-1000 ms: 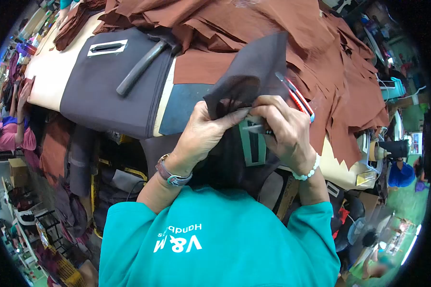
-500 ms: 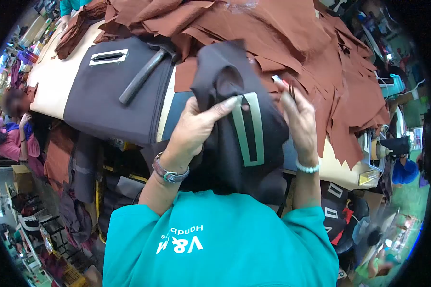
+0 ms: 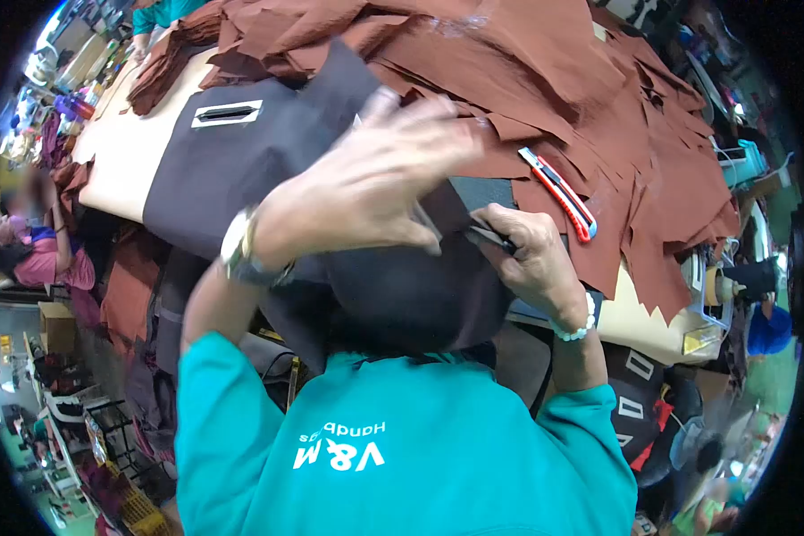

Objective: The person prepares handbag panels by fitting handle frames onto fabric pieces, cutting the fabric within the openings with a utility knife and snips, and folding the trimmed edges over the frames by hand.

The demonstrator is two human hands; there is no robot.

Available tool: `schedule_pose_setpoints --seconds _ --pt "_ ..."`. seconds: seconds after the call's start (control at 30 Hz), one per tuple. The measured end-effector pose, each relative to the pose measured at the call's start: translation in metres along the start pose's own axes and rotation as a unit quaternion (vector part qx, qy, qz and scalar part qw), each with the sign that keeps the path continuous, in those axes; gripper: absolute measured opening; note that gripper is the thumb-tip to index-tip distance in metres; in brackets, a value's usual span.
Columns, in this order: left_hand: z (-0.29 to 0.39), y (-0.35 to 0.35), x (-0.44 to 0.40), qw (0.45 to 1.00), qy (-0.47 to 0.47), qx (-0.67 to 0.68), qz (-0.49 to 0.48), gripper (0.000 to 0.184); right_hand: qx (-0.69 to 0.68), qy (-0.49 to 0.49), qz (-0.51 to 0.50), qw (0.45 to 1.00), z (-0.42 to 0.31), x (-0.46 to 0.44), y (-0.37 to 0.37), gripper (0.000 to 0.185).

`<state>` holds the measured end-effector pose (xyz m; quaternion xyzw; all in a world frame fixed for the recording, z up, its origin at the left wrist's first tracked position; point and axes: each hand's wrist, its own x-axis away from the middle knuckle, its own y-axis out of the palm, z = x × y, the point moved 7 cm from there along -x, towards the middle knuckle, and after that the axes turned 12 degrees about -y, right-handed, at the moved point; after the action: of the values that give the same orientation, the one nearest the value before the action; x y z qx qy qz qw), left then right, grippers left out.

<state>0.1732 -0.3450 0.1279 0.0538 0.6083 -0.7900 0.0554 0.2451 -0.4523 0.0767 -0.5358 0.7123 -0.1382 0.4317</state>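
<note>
My left hand [image 3: 362,192] is blurred by motion, its fingers spread over a dark brown fabric piece [image 3: 402,299] that lies bunched in front of my body. Its thumb is near the fabric, though I cannot tell whether they touch. My right hand [image 3: 538,259] is closed around a small pointed metal tool [image 3: 489,236] with black parts, its tip toward the fabric; its exact kind is unclear. Beyond that hand, a red and white utility knife [image 3: 558,192] rests on brown material. The light frame on the fabric piece is hidden now.
A dark panel [image 3: 214,170] with a white-framed slot lies at the left. Brown cut sheets [image 3: 527,71] are heaped across the far side and right. A person in pink [image 3: 40,259] is at the left edge; a teal sleeve [image 3: 165,13] shows at the top left.
The utility knife has left my right hand and lies on the brown sheets. My left hand has let go of the framed slot and opened. The fabric has shifted left, covering the hammer.
</note>
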Motion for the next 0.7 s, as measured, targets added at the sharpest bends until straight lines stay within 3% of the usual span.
schedule_pose_setpoints --seconds 0.03,0.1,0.17,0.23,0.27,0.3,0.33,0.4,0.47,0.57,0.67,0.7 --pt "0.006 0.006 -0.004 0.995 0.089 0.014 -0.04 0.057 0.029 -0.035 -0.009 0.999 -0.011 -0.008 0.0 0.016" --pt "-0.004 0.021 -0.02 0.959 0.036 0.0 -0.282 0.033 0.04 -0.064 0.042 0.996 -0.021 -0.013 -0.007 0.019" --pt "-0.018 -0.009 -0.019 0.965 0.092 0.094 -0.228 0.022 0.055 -0.05 0.086 0.994 -0.021 -0.014 -0.019 0.024" --pt "-0.07 -0.051 -0.005 0.983 -0.025 -0.011 -0.18 0.026 0.046 0.002 0.191 0.98 -0.009 -0.002 -0.037 0.019" --pt "-0.122 -0.08 0.007 0.966 -0.14 -0.094 -0.196 0.027 -0.018 0.051 0.225 0.973 0.002 0.009 -0.042 0.018" --pt "-0.188 -0.128 0.048 0.938 -0.293 -0.184 -0.038 0.029 -0.084 0.099 0.255 0.958 0.014 0.021 -0.044 0.018" --pt "-0.216 -0.18 0.084 0.896 -0.308 -0.318 0.043 0.031 -0.137 0.109 0.28 0.944 0.023 0.031 -0.044 0.019" --pt "-0.339 -0.289 0.215 0.67 -0.577 -0.465 0.036 0.031 -0.244 0.133 0.328 0.903 0.043 0.051 -0.034 0.022" --pt "-0.319 -0.328 0.283 0.584 -0.605 -0.539 0.058 0.034 -0.251 0.204 0.322 0.89 0.053 0.063 -0.018 0.025" --pt "-0.339 -0.344 0.366 0.525 -0.654 -0.54 0.076 0.035 -0.304 0.238 0.299 0.873 0.065 0.075 0.01 0.027" --pt "-0.335 -0.237 0.311 0.683 -0.648 -0.337 -0.03 0.044 -0.329 0.251 0.277 0.867 0.061 0.078 0.028 0.025" --pt "-0.272 -0.188 0.254 0.743 -0.641 -0.179 0.069 0.047 -0.328 0.252 0.272 0.869 0.061 0.079 0.033 0.025"
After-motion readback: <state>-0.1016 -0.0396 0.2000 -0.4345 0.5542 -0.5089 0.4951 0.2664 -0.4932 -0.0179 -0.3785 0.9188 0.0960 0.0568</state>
